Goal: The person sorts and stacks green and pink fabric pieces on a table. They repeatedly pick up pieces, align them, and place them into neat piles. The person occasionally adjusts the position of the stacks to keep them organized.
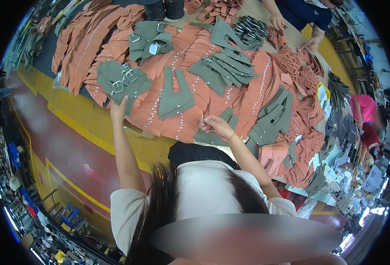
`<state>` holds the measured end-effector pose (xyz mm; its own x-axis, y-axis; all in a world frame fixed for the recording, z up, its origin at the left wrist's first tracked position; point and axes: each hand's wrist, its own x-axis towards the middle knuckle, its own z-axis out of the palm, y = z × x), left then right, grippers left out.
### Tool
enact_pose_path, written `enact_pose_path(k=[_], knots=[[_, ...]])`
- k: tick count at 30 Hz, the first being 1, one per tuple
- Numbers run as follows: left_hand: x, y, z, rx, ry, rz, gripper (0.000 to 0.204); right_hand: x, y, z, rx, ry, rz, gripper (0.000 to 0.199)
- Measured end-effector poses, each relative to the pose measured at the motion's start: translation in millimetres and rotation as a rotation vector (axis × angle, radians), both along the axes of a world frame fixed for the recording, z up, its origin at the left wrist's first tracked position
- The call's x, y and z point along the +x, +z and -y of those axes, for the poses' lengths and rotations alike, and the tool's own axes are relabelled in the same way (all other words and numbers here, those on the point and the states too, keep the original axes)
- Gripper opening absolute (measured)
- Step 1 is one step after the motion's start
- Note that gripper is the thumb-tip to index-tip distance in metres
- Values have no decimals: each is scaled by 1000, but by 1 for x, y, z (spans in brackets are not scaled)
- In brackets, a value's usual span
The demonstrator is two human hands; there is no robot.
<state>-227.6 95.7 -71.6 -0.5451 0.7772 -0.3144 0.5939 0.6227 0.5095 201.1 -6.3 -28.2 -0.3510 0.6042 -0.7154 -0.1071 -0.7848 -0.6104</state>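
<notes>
Near the table's front left edge, my left hand (118,110) is closed on the lower edge of a stack of dark green upper pieces (129,88) with silver buckles, thumb on top. My right hand (219,126) is closed in a pinch over the front middle, with a small, thin, pale thing at its fingertips that is too small to name. A flat, forked green piece (177,104) lies between my hands on overlapping rows of orange-brown pieces (151,110) dotted with white. Just under my right hand are more green pieces (210,137).
Other green buckled pieces (150,39) and a green strap pile (272,117) lie on the orange rows. Orange buckle-shaped pieces (309,112) heap at right. A co-worker's hands (278,22) handle orange pieces at far right. Dark cylindrical containers (174,9) stand at the back.
</notes>
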Motion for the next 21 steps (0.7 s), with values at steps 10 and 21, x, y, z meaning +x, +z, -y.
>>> enact_pose_path(k=[10, 21], knots=[[99, 64, -5, 439, -263, -260, 44, 20, 8, -39, 73, -91, 5, 20], [283, 29, -157, 513, -927, 94, 35, 32, -19, 18, 31, -104, 50, 21]])
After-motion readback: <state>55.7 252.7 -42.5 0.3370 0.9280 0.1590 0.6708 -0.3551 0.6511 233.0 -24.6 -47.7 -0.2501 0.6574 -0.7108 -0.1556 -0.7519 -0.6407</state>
